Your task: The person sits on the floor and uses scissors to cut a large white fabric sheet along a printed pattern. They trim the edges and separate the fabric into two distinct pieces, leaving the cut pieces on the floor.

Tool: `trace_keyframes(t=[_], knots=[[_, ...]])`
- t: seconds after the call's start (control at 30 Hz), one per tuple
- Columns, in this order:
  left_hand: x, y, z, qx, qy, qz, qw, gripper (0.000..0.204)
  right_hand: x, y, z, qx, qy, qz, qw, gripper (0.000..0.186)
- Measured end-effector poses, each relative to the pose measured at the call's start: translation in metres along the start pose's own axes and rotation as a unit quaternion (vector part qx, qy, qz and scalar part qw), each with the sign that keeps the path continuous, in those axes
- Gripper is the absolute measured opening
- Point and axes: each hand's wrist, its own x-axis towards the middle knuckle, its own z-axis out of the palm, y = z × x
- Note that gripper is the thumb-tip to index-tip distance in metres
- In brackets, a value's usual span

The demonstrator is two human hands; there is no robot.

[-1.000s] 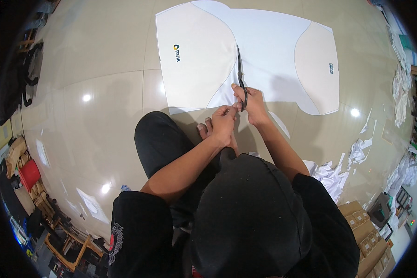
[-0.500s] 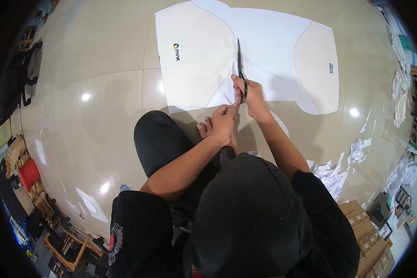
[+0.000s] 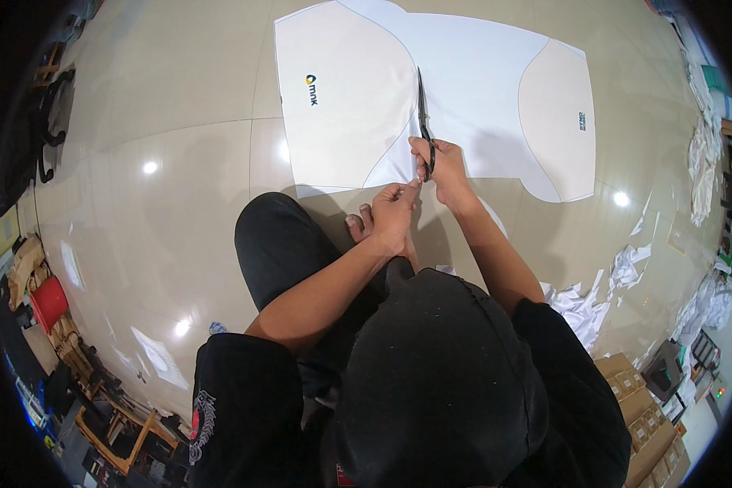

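A white sheet [image 3: 472, 98], which looks like thin fabric, lies flat on the floor before me. Two cream printed panels with curved outlines are on it: a large left panel [image 3: 342, 130] and a smaller right panel [image 3: 555, 122]. Black scissors [image 3: 422, 106] are gripped in my right hand [image 3: 446, 169], their blades pointing away along the curved edge of the left panel. My left hand [image 3: 392, 213] pinches the sheet's near edge, just below the scissor handles. Whether the blades are parted is hard to see.
White scraps [image 3: 577, 313] are heaped on the tiled floor [image 3: 179, 236] to my right, with more cloth along the right wall. Cardboard boxes [image 3: 651, 423] stand at the lower right. A red container [image 3: 50, 304] and a wooden frame [image 3: 126, 439] are at the left. My bent knee [image 3: 272, 244] is close to the sheet.
The sheet has shifted very slightly to the right. My right hand and the scissors have moved a little nearer and rightward; my left hand keeps its pinch.
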Motion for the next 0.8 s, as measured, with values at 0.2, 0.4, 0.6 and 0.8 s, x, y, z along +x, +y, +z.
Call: trace_keyframes(t=[0.2,0.4,0.6,0.8], knots=[[-0.002,0.001,0.003,-0.027,0.021,0.008,0.999,0.029,0.001,0.0,-0.003,-0.01,0.007,-0.002,1.0,0.029],[-0.003,0.003,0.003,-0.025,0.022,-0.002,0.999,0.029,0.003,0.002,-0.007,-0.02,0.004,-0.007,1.0,0.027],[-0.004,0.006,0.003,-0.02,0.019,-0.011,1.0,0.029,0.005,0.002,-0.009,-0.026,0.003,-0.002,1.0,0.026],[-0.003,0.004,0.003,-0.022,0.025,-0.003,0.999,0.029,0.003,-0.008,-0.011,-0.035,-0.008,0.022,0.999,0.031]])
